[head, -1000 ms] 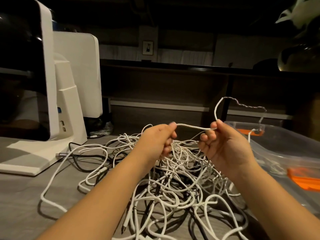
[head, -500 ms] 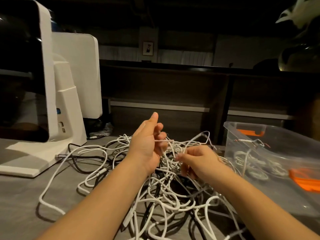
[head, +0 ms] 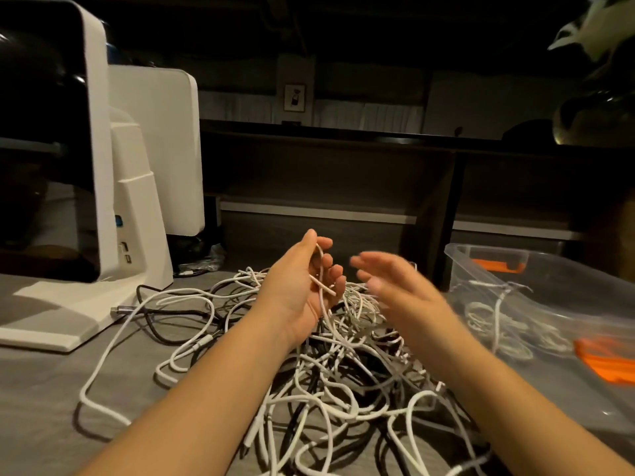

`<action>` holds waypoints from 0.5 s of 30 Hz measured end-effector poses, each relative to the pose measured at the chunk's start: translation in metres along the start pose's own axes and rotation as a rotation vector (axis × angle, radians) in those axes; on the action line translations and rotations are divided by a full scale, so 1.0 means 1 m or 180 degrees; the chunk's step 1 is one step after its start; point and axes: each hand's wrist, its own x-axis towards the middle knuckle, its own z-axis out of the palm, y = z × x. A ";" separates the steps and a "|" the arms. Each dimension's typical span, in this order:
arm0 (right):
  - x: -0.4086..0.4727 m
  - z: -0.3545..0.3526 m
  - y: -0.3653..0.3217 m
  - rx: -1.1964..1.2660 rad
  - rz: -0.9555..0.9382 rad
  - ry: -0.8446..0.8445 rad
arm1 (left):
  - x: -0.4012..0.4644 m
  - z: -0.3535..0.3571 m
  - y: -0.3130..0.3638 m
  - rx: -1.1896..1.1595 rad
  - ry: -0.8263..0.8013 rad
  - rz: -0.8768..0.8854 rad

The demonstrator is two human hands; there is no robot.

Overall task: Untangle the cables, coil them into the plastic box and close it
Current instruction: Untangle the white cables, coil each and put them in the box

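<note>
A person's two bare forearms reach over a tangled heap of white and black cables (head: 343, 365) spread across the middle of a grey wood-grain bench (head: 41, 400); the left hand (head: 302, 286) is raised palm-up above the far side of the heap, its fingers loosely curled round a thin white cable (head: 321, 280) that loops up between thumb and fingers and trails down into the pile; the right hand (head: 395, 286), blurred by motion, hovers just beside it with fingers spread wide and straight, holding nothing; the two hands are near each other but apart. To the right of the heap stands a clear plastic box with orange latches (head: 549, 269), open at the top, its near wall close to the right forearm; inside it lie coiled white cables (head: 491, 314), seen through the transparent side, with one strand rising towards the rim; an orange latch (head: 498, 264) shows at the far wall and another orange piece (head: 608, 362) at the near right edge. At the left of the bench sits a white-framed machine with a dark glossy window (head: 86, 166), its white base resting on the surface, and behind it a second white rounded panel (head: 158, 149); one long white cable (head: 113, 338) curls out from the heap towards the near left; a dark wooden shelf unit (head: 343, 173) fills the far background.
</note>
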 end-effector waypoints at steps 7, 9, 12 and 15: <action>0.000 0.010 0.007 -0.1977 -0.0350 -0.0619 | -0.002 -0.007 0.011 -0.0192 -0.0435 -0.0020; 0.000 0.007 0.008 -0.1991 -0.0397 -0.0529 | -0.001 -0.009 0.012 -0.0400 -0.0427 -0.0143; -0.001 0.007 0.007 -0.2147 -0.0552 -0.0481 | 0.001 -0.009 0.010 -0.0370 -0.0179 -0.0217; -0.001 0.006 0.007 -0.2265 -0.0561 -0.0479 | 0.002 -0.010 0.010 -0.0238 0.0133 -0.0083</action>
